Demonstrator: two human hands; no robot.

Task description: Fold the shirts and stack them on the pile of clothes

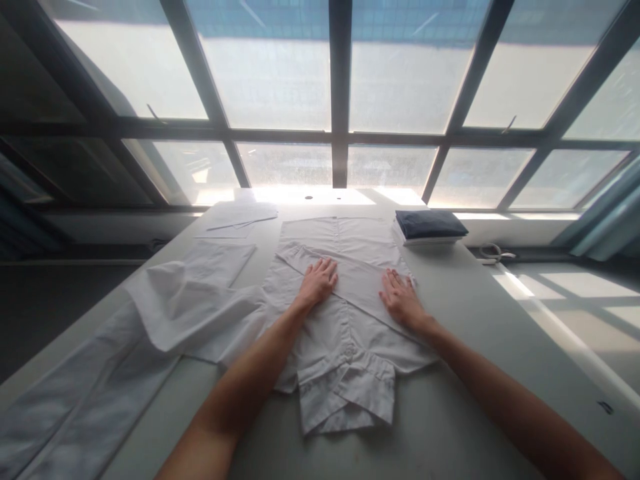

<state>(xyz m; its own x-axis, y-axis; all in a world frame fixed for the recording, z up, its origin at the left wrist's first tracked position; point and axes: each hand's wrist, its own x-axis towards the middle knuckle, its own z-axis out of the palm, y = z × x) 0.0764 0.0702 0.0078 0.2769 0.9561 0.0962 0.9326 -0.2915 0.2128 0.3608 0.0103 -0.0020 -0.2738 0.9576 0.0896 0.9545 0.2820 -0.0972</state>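
A white shirt [345, 327] lies on the table with its collar [350, 400] towards me and its buttoned front facing up. One sleeve is folded across the body at a slant. My left hand [319, 280] rests flat on this folded cloth, near the middle. Farther right, my right hand [400, 297] is also laid flat on it, close to the shirt's right edge, fingers stretched out. Neither hand grips anything. More white cloth [175, 313] spreads out rumpled to the left; where it joins the shirt, I cannot tell.
Dark blue folded cloth [430, 224] sits on white folded cloth at the back right of the pale table [480, 373]. White sheets [235, 217] lie at the back left. Beyond the table are large windows [265, 87], with a looped cable [493, 253] at the right.
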